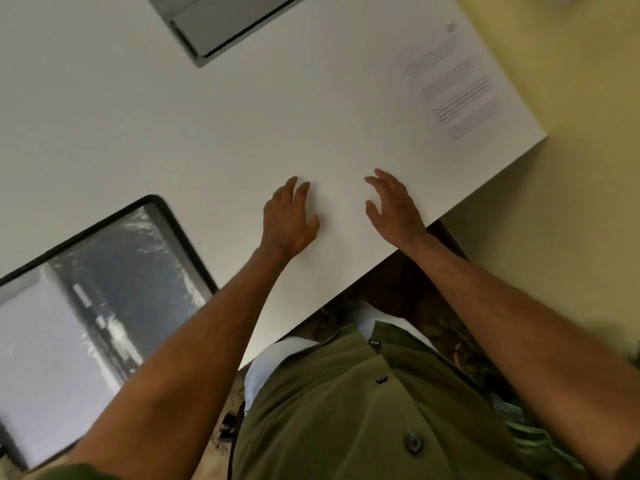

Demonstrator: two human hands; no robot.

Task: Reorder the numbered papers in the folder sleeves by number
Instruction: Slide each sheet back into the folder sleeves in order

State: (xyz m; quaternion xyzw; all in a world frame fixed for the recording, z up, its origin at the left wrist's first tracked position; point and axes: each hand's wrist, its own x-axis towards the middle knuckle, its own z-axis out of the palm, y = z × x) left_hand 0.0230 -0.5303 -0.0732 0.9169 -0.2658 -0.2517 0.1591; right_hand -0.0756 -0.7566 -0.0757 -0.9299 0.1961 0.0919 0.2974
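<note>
White table, yellow floor

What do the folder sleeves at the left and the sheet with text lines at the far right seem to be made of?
The folder sleeves look like clear glossy plastic film: they wrinkle and catch bright glare over the dark folder. The sheet with text lines looks like plain matte white paper lying flat on the table; its print is too blurred to read.
</note>
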